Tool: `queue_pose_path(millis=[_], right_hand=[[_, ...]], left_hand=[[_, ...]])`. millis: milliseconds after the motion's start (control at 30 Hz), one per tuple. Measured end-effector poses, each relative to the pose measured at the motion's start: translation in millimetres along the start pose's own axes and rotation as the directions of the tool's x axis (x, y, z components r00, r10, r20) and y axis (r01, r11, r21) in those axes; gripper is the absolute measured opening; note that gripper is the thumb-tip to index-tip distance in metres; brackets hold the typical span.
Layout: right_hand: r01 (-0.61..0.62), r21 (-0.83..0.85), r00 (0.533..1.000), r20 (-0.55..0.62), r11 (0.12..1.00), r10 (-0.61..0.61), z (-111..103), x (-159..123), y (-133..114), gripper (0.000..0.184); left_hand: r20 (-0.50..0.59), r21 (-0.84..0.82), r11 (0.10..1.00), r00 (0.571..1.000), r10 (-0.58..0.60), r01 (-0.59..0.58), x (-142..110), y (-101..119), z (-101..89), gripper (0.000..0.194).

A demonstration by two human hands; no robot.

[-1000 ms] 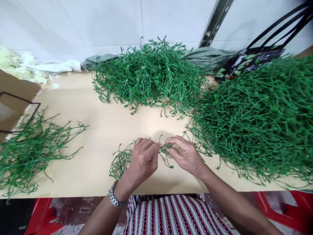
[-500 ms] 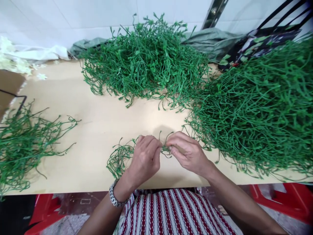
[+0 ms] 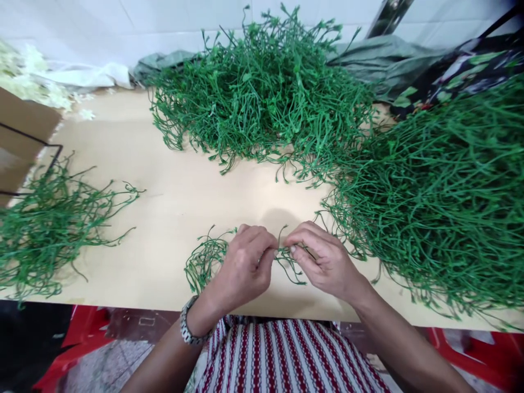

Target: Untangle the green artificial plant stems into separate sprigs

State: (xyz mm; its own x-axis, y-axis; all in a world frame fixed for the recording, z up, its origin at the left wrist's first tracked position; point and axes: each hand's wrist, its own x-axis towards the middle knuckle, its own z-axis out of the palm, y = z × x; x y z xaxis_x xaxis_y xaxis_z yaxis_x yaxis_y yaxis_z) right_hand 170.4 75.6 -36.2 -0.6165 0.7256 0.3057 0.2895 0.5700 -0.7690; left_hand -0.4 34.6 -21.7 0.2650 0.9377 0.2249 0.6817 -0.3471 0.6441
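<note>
My left hand (image 3: 250, 261) is closed around green artificial stems (image 3: 203, 261), whose curled, thin ends stick out to its left over the table. My right hand (image 3: 323, 259) pinches a thin branched green stem (image 3: 290, 266) between thumb and forefinger, close beside the left fingertips. Small forked tips of this stem show in the gap between the two hands and hang just below it. How the stems run inside the left hand is hidden by the fingers.
Large heaps of green stems lie at the back (image 3: 262, 103) and the right (image 3: 442, 202) of the table (image 3: 172, 191). A smaller pile (image 3: 57, 229) lies at left, near a cardboard box (image 3: 24, 136). Pale flowers (image 3: 36, 76) and cloth (image 3: 388, 60) lie along the wall. Red stools (image 3: 77, 338) stand below.
The view has shifted slightly, so the piles sit further right. Between my hands, more of the branched stem now shows, its forked tips hanging lower. Both hands keep their grip.
</note>
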Motion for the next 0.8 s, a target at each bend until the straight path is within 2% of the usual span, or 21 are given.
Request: queue_pose_path(millis=[67,133,333,467,567,667,800], right_hand=[[0.014,-0.047,1.0,0.021,0.999,-0.013,-0.8,-0.4,-0.5,0.016],[0.011,-0.059,0.999,0.044,0.998,-0.008,-1.7,-0.5,-0.7,0.016],[0.002,-0.022,0.997,0.074,1.0,0.0,0.5,2.2,-0.8,0.014],[-0.094,0.138,0.992,0.092,0.986,0.082,3.0,1.3,0.3,0.014],[-0.204,0.285,0.976,0.131,0.937,0.173,2.1,-0.8,0.8,0.019],[-0.24,0.359,0.967,0.173,0.902,0.188,0.4,-1.9,1.0,0.023],[-0.181,0.265,0.978,0.151,0.947,0.144,0.8,-0.5,1.5,0.024]], left_hand=[[-0.002,0.09,0.996,1.0,0.011,-0.011,-1.8,0.6,1.6,0.016],[0.008,0.108,0.994,1.0,-0.009,0.008,-2.9,1.6,1.5,0.017],[0.059,-0.075,0.994,0.995,-0.076,0.08,-2.4,3.7,-2.2,0.009],[0.067,-0.089,0.989,0.991,-0.114,0.12,-2.6,2.9,-0.5,0.014],[0.081,-0.059,0.989,0.988,-0.132,0.137,-4.3,2.4,0.3,0.015],[0.095,-0.087,0.985,0.985,-0.143,0.151,-6.6,1.9,-0.1,0.017],[0.07,-0.146,0.975,0.985,-0.159,0.168,-8.9,1.7,-0.6,0.017]])
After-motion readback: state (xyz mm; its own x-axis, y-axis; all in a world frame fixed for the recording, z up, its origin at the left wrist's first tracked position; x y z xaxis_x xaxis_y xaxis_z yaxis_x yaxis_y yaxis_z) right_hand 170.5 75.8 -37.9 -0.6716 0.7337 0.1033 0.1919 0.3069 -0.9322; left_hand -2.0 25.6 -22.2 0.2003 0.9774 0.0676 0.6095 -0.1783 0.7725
